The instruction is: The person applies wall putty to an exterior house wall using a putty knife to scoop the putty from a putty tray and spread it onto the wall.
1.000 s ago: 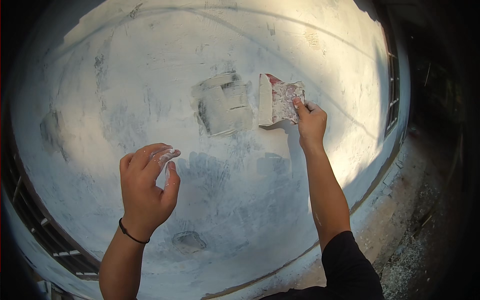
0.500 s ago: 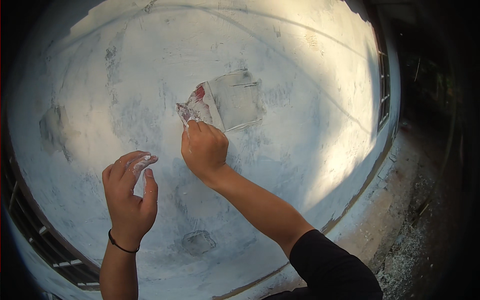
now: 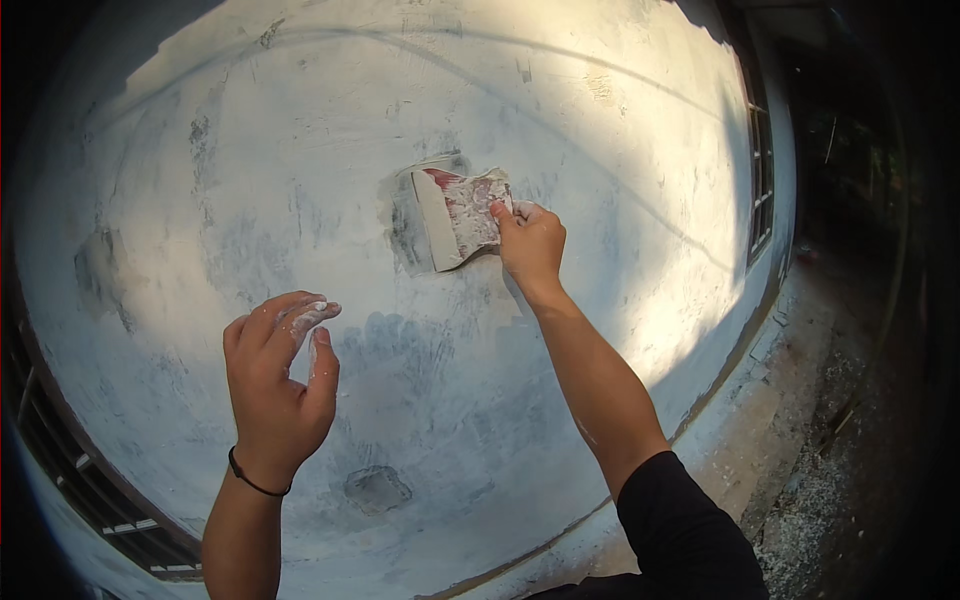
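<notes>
The wall (image 3: 560,110) lies bare all around the putty knife (image 3: 462,215). The left hand (image 3: 278,385) hangs well apart, lower left. Barred windows (image 3: 762,180) sit far right and lower left.

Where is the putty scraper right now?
In the head view, the putty scraper is just above centre, flat against the white wall over a fresh filler patch, gripped by the right hand.

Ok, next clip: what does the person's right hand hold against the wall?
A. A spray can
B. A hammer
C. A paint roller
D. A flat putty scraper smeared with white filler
D: the right hand grips a flat putty scraper, its reddish blade smeared with white filler, pressed against a grey patch on the wall.
</notes>
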Tool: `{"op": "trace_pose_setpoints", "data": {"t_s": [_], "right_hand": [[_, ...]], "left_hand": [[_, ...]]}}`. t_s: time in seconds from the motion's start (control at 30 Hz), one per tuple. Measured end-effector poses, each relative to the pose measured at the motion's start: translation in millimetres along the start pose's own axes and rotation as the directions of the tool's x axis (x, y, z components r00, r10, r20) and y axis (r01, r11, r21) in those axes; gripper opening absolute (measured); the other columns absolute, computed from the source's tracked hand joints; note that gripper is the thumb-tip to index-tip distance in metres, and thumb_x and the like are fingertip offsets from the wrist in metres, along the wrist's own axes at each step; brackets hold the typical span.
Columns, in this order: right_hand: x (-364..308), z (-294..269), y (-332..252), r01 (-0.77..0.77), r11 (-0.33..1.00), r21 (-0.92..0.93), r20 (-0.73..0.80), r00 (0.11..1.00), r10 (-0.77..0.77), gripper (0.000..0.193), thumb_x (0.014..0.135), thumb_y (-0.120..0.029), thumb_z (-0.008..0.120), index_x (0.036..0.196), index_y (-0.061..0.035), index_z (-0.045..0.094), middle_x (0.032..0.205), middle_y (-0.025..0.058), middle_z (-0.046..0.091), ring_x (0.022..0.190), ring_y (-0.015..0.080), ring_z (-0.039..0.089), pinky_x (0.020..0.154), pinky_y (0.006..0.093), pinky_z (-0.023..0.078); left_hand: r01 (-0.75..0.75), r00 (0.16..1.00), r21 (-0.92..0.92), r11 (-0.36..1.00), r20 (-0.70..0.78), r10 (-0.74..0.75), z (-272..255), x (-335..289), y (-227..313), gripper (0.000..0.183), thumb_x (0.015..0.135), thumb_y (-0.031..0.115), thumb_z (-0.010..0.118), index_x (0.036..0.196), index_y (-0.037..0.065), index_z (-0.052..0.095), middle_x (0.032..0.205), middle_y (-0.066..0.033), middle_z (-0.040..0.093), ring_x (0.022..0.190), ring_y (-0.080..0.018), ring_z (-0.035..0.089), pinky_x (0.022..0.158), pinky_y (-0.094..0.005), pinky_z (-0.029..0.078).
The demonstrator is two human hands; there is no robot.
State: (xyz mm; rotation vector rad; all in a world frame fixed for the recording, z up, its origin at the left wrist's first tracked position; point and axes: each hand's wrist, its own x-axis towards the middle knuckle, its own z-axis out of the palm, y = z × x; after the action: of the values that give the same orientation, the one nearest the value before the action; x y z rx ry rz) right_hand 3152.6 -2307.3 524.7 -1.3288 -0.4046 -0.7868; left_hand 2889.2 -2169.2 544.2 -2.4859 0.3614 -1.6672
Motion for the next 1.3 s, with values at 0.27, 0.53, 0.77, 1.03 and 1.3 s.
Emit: {"op": "trace_pose_setpoints", "data": {"t_s": [0.27, 0.53, 0.77, 1.03, 1.3], "right_hand": [[50.6, -46.4, 43.0, -0.047, 0.971, -0.236, -0.127, 0.992, 0.017, 0.032, 0.083, -0.029, 0.069, 0.084, 0.0028, 0.07, 0.063, 0.0147, 0.064, 0.057, 0.0242, 0.059, 0.062, 0.0337, 0.048], [-4.1, -41.1, -16.9, 0.33, 0.934, -0.136, -0.216, 0.91, -0.353, 0.018, 0.083, -0.016, 0.065, 0.086, 0.0019, 0.068, 0.066, 0.0116, 0.066, 0.06, 0.0242, 0.063, 0.054, 0.0319, 0.046], [-71.8, 76.4, -21.4, 0.605, 0.648, -0.463, -0.032, 0.719, -0.694, 0.01, 0.074, -0.006, 0.065, 0.082, -0.0028, 0.062, 0.065, 0.0054, 0.058, 0.057, 0.0195, 0.057, 0.05, 0.03, 0.048], [-94.7, 43.1, -57.5, 0.729, 0.658, -0.188, -0.042, 0.663, -0.747, 0.019, 0.07, -0.002, 0.069, 0.089, 0.0017, 0.064, 0.069, 0.0104, 0.063, 0.059, 0.0223, 0.06, 0.049, 0.0303, 0.046], [6.2, -19.6, -27.1, 0.87, 0.379, -0.316, 0.096, 0.427, -0.899, 0.019, 0.069, 0.0, 0.065, 0.088, -0.0008, 0.064, 0.073, 0.009, 0.063, 0.062, 0.0211, 0.06, 0.054, 0.0318, 0.046]], "left_hand": [[-0.043, 0.999, 0.005, 0.999, -0.021, 0.043, 18.2, 11.8, 12.7, 0.019, 0.077, 0.005, 0.059, 0.094, 0.006, 0.067, 0.101, -0.0074, 0.065, 0.092, -0.0207, 0.061, 0.085, -0.0347, 0.036], [-0.018, 1.0, -0.015, 1.0, 0.001, 0.018, 14.9, 12.7, 12.2, 0.019, 0.08, 0.002, 0.056, 0.094, 0.006, 0.068, 0.101, -0.0083, 0.067, 0.098, -0.0221, 0.059, 0.088, -0.0322, 0.036], [0.0, 1.0, -0.017, 1.0, 0.01, 0.0, -2.2, -4.8, 1.5, 0.02, 0.079, 0.001, 0.056, 0.094, 0.006, 0.068, 0.102, -0.0087, 0.067, 0.099, -0.0221, 0.059, 0.088, -0.0322, 0.036], [-0.009, 1.0, 0.047, 0.999, 0.017, 0.008, -17.5, -18.7, -15.2, 0.02, 0.079, 0.0, 0.056, 0.094, 0.004, 0.068, 0.1, -0.0087, 0.068, 0.098, -0.0227, 0.061, 0.088, -0.0326, 0.037], [-0.054, 0.999, -0.02, 0.998, -0.004, 0.054, 4.2, -3.1, 2.4, 0.02, 0.079, -0.001, 0.056, 0.094, 0.004, 0.067, 0.098, -0.0087, 0.068, 0.099, -0.023, 0.061, 0.087, -0.0328, 0.037]]}}
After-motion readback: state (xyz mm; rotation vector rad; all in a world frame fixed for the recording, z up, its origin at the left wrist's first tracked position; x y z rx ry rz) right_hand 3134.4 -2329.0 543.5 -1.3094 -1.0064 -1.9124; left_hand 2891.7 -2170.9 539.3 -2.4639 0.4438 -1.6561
